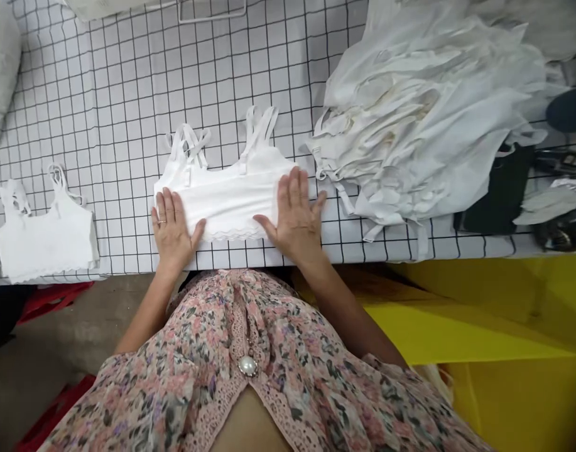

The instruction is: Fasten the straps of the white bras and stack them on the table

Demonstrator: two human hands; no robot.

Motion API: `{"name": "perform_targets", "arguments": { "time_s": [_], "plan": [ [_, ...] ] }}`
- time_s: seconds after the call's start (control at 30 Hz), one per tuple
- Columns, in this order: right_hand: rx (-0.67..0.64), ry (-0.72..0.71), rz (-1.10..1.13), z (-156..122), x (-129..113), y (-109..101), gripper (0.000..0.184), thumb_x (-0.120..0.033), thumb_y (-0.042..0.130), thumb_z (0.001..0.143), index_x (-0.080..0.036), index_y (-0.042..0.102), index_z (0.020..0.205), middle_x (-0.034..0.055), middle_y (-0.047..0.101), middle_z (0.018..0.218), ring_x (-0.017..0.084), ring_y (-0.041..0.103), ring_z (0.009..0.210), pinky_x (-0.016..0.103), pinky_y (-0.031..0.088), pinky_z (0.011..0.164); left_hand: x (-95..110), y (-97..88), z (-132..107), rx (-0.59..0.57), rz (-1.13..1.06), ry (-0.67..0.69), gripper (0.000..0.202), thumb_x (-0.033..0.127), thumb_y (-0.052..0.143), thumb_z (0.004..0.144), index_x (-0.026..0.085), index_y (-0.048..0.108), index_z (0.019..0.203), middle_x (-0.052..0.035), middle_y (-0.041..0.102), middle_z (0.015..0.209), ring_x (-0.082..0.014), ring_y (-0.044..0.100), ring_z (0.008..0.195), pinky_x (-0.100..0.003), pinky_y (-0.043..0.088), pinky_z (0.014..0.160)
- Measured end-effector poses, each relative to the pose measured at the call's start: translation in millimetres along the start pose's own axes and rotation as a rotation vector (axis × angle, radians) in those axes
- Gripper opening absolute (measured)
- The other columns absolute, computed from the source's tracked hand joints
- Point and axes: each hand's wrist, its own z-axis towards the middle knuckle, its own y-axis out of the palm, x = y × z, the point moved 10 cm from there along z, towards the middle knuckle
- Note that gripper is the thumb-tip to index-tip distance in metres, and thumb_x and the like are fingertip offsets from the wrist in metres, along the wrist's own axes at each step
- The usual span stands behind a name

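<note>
A white strappy camisole top (231, 198) lies flat on the checked tablecloth, its straps pointing away from me and its scalloped hem towards me. On its left end rests my left hand (173, 229), palm down with fingers stretched out and a ring on one finger. My right hand (298, 216) lies flat on the right end, thumb spread inward over the fabric. Neither hand grips anything. Some creases run across the cloth between them.
At far left lies another white strappy top (47, 235). A large heap of white garments (419, 119) fills the right side, beside a dark flat item (497, 191). White wire framing (212, 17) stands at the back. Yellow material (461, 323) lies below the table edge.
</note>
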Motion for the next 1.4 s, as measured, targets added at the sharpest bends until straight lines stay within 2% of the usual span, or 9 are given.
{"name": "perform_targets", "arguments": {
  "time_s": [0.13, 0.37, 0.5, 0.6, 0.73, 0.87, 1.07, 1.27, 1.4],
  "plan": [
    [0.016, 0.076, -0.058, -7.0, 16.8, -11.1, 0.096, -0.070, 0.030, 0.112, -0.005, 0.015, 0.181, 0.0312, 0.015, 0.185, 0.046, 0.016, 0.175, 0.083, 0.014, 0.132, -2.3, -8.1, -2.3, 0.047, -0.002, -0.019, 0.095, 0.070, 0.049, 0.109, 0.019, 0.018, 0.182, -0.0177, 0.014, 0.189, -0.0379, 0.003, 0.179, -0.071, -0.011, 0.142],
    [-0.084, -0.122, 0.028, -6.8, -60.4, 3.6, 0.089, -0.065, 0.029, 0.114, -0.006, 0.021, 0.180, 0.0242, 0.011, 0.187, 0.038, 0.013, 0.178, 0.077, 0.011, 0.137, 66.9, 18.4, -3.9, -0.093, -0.030, 0.303, 0.064, 0.048, 0.051, 0.113, 0.031, 0.043, 0.174, -0.0067, 0.027, 0.188, -0.0330, 0.016, 0.178, -0.066, 0.007, 0.146],
    [-0.004, -0.102, 0.072, -26.4, -16.4, -13.9, 0.078, -0.060, 0.035, 0.115, -0.004, 0.048, 0.168, 0.0275, 0.036, 0.179, 0.042, 0.035, 0.170, 0.079, 0.029, 0.131, 30.3, -3.5, -26.9, -0.033, -0.018, 0.265, 0.060, 0.051, 0.056, 0.112, 0.037, 0.049, 0.170, -0.0048, 0.028, 0.187, -0.0348, 0.019, 0.177, -0.069, 0.015, 0.144],
    [0.263, -0.074, 0.143, -19.0, 44.6, -72.5, 0.059, -0.050, 0.035, 0.116, -0.012, 0.076, 0.135, 0.0241, 0.074, 0.145, 0.037, 0.069, 0.139, 0.063, 0.053, 0.118, 12.0, -33.2, -26.0, 0.145, -0.050, 0.301, 0.055, 0.043, 0.057, 0.113, 0.033, 0.052, 0.166, -0.0109, 0.044, 0.180, -0.0353, 0.031, 0.174, -0.071, 0.017, 0.143],
    [0.583, 0.137, 0.042, 23.1, 126.9, -153.8, 0.043, -0.055, 0.059, 0.107, -0.018, 0.079, 0.114, 0.0229, 0.077, 0.126, 0.041, 0.068, 0.126, 0.061, 0.054, 0.110, 37.2, -73.6, -2.6, 0.395, -0.121, 0.465, 0.050, 0.028, 0.066, 0.109, 0.029, 0.060, 0.159, -0.0145, 0.064, 0.165, -0.0341, 0.051, 0.164, -0.067, 0.037, 0.137],
    [0.341, 0.311, 0.041, 92.6, 175.9, -175.0, 0.027, -0.039, 0.077, 0.094, -0.012, 0.077, 0.099, 0.0260, 0.077, 0.118, 0.048, 0.063, 0.129, 0.066, 0.047, 0.114, 78.1, -93.7, 23.5, 0.413, -0.192, 0.655, 0.046, 0.018, 0.068, 0.107, 0.026, 0.067, 0.152, -0.0110, 0.079, 0.144, -0.0266, 0.077, 0.137, -0.049, 0.063, 0.120],
    [0.283, 0.276, 0.320, 128.8, 202.4, -232.0, 0.019, -0.022, 0.073, 0.098, -0.010, 0.080, 0.111, 0.0187, 0.080, 0.106, 0.024, 0.071, 0.094, 0.037, 0.056, 0.089, 90.4, -120.9, 56.9, 0.374, -0.280, 0.649, 0.030, 0.016, 0.071, 0.105, 0.024, 0.079, 0.133, -0.0062, 0.087, 0.121, -0.0219, 0.086, 0.111, -0.036, 0.072, 0.099],
    [-0.006, 0.247, 0.288, 117.0, 199.2, -191.6, 0.035, -0.021, 0.097, 0.069, -0.020, 0.078, 0.098, 0.0059, 0.076, 0.081, 0.025, 0.068, 0.077, 0.039, 0.056, 0.080, 93.1, -132.1, 85.0, 0.337, -0.482, 0.560, 0.023, 0.021, 0.072, 0.105, 0.023, 0.083, 0.125, -0.0057, 0.088, 0.115, -0.0207, 0.086, 0.107, -0.037, 0.070, 0.099],
    [0.211, 0.263, 0.278, 106.7, 208.5, -213.9, 0.015, -0.017, 0.079, 0.082, -0.021, 0.066, 0.076, 0.0104, 0.073, 0.086, 0.029, 0.067, 0.092, 0.044, 0.054, 0.097, 99.3, -118.2, 97.5, 0.207, -0.554, 0.506, 0.021, 0.029, 0.073, 0.103, 0.024, 0.085, 0.120, -0.0059, 0.089, 0.114, -0.0225, 0.086, 0.108, -0.040, 0.070, 0.102]
  ]
}}
